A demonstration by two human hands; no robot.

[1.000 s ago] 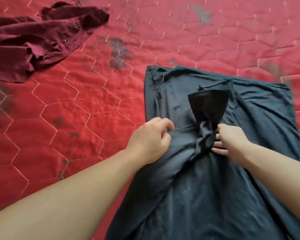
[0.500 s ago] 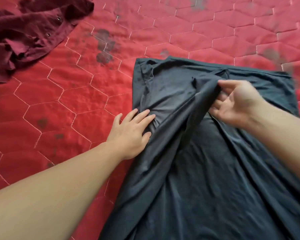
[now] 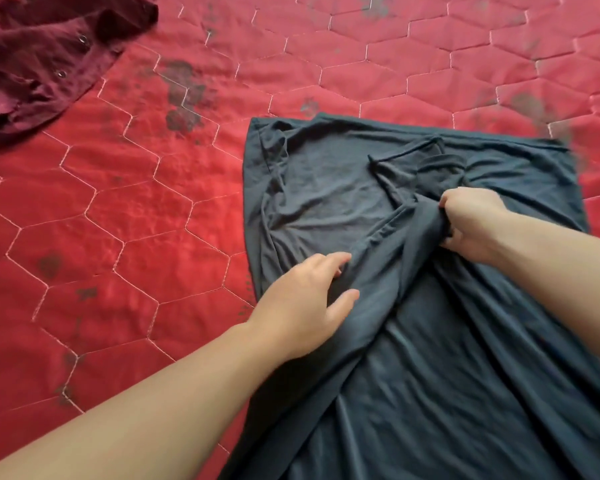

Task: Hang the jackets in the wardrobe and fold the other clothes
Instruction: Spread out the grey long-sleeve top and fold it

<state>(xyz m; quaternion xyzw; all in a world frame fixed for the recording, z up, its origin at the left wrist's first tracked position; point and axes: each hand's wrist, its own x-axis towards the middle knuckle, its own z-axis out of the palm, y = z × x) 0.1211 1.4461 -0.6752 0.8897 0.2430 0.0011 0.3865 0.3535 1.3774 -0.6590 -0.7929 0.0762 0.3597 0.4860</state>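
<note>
A red quilted bedcover (image 3: pixel 125 209), stitched in pale hexagons and marked with dark grey blotches, filled the view beneath both arms. On it lay a dark grey garment (image 3: pixel 430 375), spread from the near edge of the view out past the hands, its far hem lying roughly straight beyond the right hand's hold. Much of its surface was wrinkled, with long creases running from the gripped spot back toward the person.

The right hand (image 3: pixel 471 223) was clenched around a bunched ridge of the grey fabric near the garment's middle, fingers curled under and the cloth gathered into the fist. Just past that hold, a small loose flap of the same fabric stood slightly rumpled. From the fist a raised fold ran down and to the left toward the left hand (image 3: pixel 302 306).

The left hand rested on the garment's left portion, nearer the person than the right hand's hold, fingers relaxed and pressing the cloth down, thumb spread; it grasped nothing.

Far to the left of both hands, well apart from the grey garment, a crumpled maroon shirt (image 3: pixel 49 57) with metal snaps lay heaped on the bedcover.
</note>
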